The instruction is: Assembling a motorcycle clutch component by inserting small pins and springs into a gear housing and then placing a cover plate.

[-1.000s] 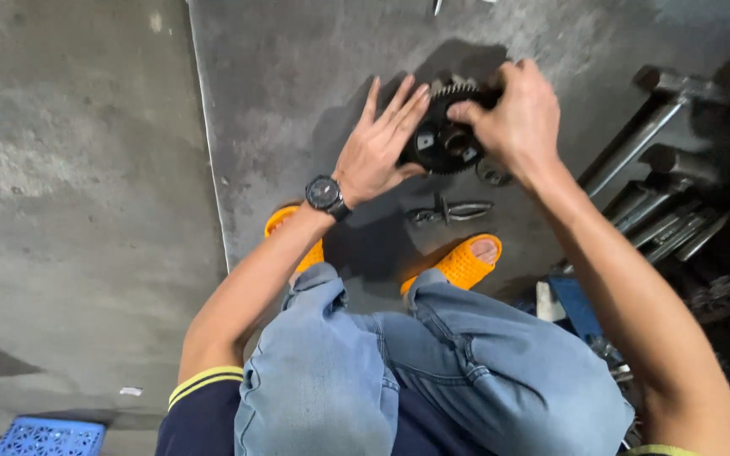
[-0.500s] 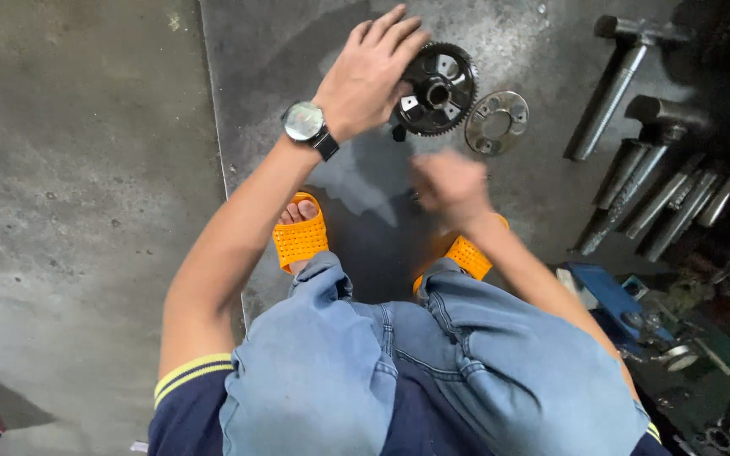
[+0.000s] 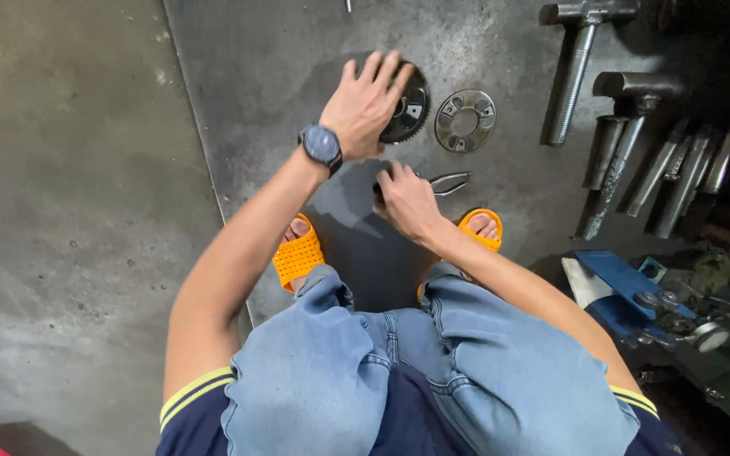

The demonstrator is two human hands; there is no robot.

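Oil-stained concrete floor. Left hand (image 3: 368,103) rests spread, fingers released, on the toothed gear (image 3: 407,110), which lies flat beside the detached round plate (image 3: 465,120). Right hand (image 3: 407,203), off the gear since a second ago, now closes on the pliers (image 3: 445,182). Reassembly outstanding.

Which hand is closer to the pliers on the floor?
The right hand. Its fingers are on the pliers, at the handle end. The left hand is farther up, resting on the black gear, apart from the pliers.
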